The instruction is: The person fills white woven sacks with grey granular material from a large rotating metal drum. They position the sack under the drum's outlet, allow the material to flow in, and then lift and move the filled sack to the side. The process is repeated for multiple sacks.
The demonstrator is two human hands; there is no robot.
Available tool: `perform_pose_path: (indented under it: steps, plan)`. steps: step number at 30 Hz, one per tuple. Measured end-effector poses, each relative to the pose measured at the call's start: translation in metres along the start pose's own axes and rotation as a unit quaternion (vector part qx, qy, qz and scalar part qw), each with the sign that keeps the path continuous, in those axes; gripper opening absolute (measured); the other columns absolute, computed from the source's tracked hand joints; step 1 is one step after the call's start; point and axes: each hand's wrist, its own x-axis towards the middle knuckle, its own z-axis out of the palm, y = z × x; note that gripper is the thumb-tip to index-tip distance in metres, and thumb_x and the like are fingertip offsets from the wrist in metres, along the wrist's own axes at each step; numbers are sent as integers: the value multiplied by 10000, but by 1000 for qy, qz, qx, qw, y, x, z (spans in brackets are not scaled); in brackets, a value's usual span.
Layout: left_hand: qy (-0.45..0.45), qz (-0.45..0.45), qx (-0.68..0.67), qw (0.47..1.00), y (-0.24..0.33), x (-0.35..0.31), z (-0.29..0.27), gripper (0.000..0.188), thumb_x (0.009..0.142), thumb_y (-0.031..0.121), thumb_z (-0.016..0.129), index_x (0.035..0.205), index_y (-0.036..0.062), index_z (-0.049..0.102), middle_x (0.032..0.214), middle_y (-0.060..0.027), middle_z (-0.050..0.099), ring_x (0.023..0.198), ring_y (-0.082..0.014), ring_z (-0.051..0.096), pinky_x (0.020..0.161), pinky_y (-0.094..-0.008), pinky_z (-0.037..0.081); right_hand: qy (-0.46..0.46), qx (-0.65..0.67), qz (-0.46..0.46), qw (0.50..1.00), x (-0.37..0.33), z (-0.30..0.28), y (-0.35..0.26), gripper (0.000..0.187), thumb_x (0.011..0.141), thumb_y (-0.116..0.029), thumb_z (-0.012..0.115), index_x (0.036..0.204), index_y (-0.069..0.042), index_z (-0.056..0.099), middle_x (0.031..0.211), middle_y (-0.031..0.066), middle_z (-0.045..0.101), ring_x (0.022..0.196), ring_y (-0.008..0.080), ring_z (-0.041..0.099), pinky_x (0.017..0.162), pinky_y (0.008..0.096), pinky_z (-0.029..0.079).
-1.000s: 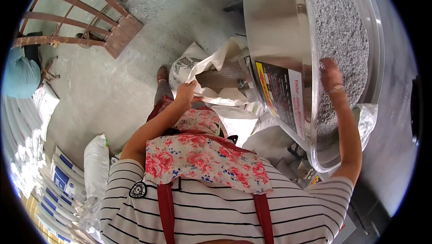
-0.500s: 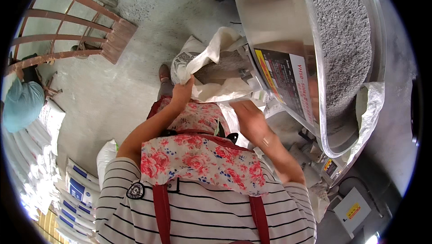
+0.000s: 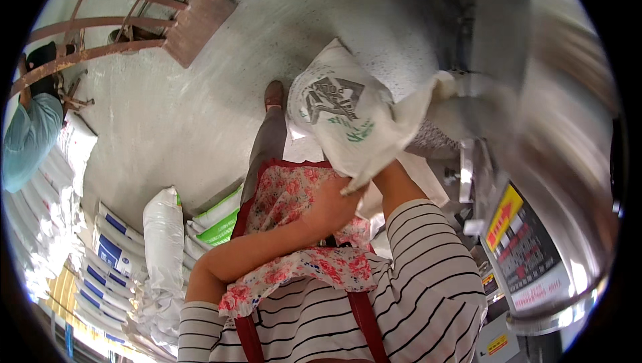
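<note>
Apron (image 3: 314, 266) cloth printed with pink roses lies nearest, below a white woven sack (image 3: 351, 112). The left hand (image 3: 334, 206) grips the sack's lower edge, fingers closed on the fabric. The right forearm (image 3: 393, 181) reaches behind the sack, hiding the right hand; whether it holds anything, I cannot tell. Right of the sack stands a blurred steel drum (image 3: 562, 129); contact between them is unclear. A brown shoe (image 3: 273, 93) is just left of the sack. Farther left sit stacked bags (image 3: 110, 256), a rusty metal rack (image 3: 197, 25) and a teal-shirted person (image 3: 30, 139).
</note>
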Motion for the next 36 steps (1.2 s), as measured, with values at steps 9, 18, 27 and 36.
perform_pose_path:
  steps: [9, 18, 27, 36]
  plan:
    - [30, 66, -80, 994, -39, 21, -9, 349, 862, 301, 502, 936, -39, 524, 687, -107, 582, 530, -158, 582, 389, -267, 458, 72, -44, -134, 987, 9, 0, 19, 313, 796, -198, 478, 1077, -78, 546, 1085, 127, 555, 955, 307, 545, 839, 388, 418]
    - [70, -67, -191, 977, -9, 14, -22, 515, 826, 409, 509, 945, -91, 519, 791, -161, 571, 606, -250, 606, 403, -338, 527, 82, 765, 88, 633, -131, -92, 25, 382, 744, 6, 573, 1116, -44, 507, 865, 139, 595, 704, 250, 624, 595, 342, 542]
    - [71, -93, -177, 977, -2, 3, -18, 489, 822, 416, 509, 1086, 5, 493, 888, -125, 583, 661, -239, 616, 405, -327, 515, 213, 759, 21, 614, -219, -149, 2, 514, 739, 38, 576, 1211, 2, 374, 789, 126, 588, 683, 207, 628, 519, 310, 548]
    - [104, -75, -147, 981, -21, 4, -7, 531, 812, 434, 513, 1007, -60, 510, 855, -138, 574, 621, -245, 603, 392, -337, 507, 538, 673, -88, 500, -303, -255, -54, 272, 806, -95, 564, 1025, 58, 510, 981, 168, 572, 900, 264, 586, 665, 328, 530]
